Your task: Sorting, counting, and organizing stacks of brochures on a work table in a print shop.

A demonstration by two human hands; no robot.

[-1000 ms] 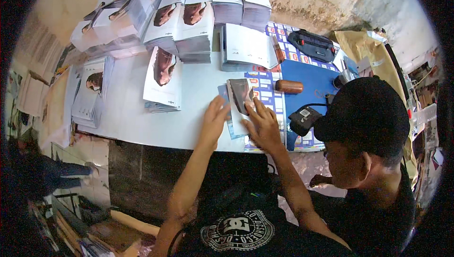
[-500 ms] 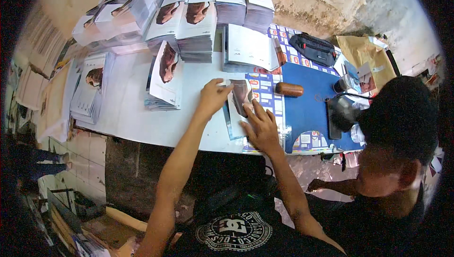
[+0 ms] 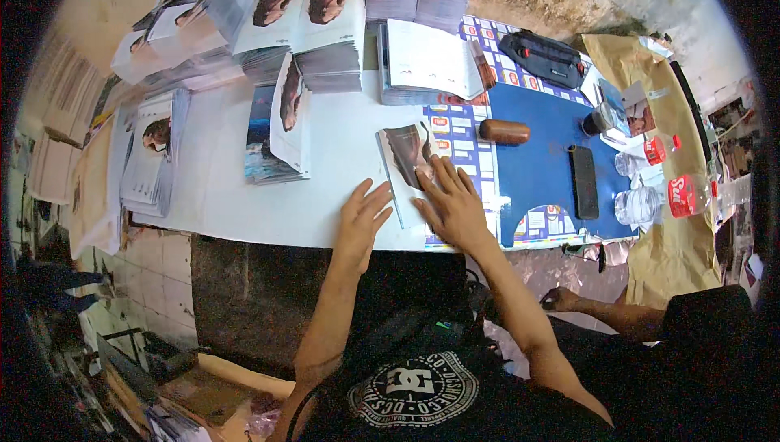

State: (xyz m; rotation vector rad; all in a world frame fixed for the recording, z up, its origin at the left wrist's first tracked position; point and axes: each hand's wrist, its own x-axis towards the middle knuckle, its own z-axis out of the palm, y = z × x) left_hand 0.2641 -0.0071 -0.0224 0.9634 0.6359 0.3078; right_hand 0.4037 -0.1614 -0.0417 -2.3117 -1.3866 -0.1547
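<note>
A folded booklet (image 3: 400, 149) with a dark brown picture on its white cover lies slightly turned near the table's front edge. My right hand (image 3: 457, 205) rests on its right side, fingers spread and pressing lightly on the cover. My left hand (image 3: 362, 218) is open beside the booklet's near left edge, palm turned inward, holding nothing. Further left stands a small pile of booklets (image 3: 288, 113), its top cover partly lifted. Behind the booklet is a stack of open white printed sheets (image 3: 431, 56).
Tall stacks of matching booklets (image 3: 329, 60) fill the back; another pile (image 3: 154, 149) stands at left. On the blue mat (image 3: 536, 174) are a brown rounded block (image 3: 504, 132), a black phone (image 3: 582, 182), a cup (image 3: 597, 121) and plastic bottles (image 3: 642, 205). A co-worker's arm (image 3: 605, 312) is at lower right.
My left hand has come off the booklet's upper left edge and moved nearer me. My right hand stays on the cover. The co-worker's head has moved down and away, uncovering the bottles.
</note>
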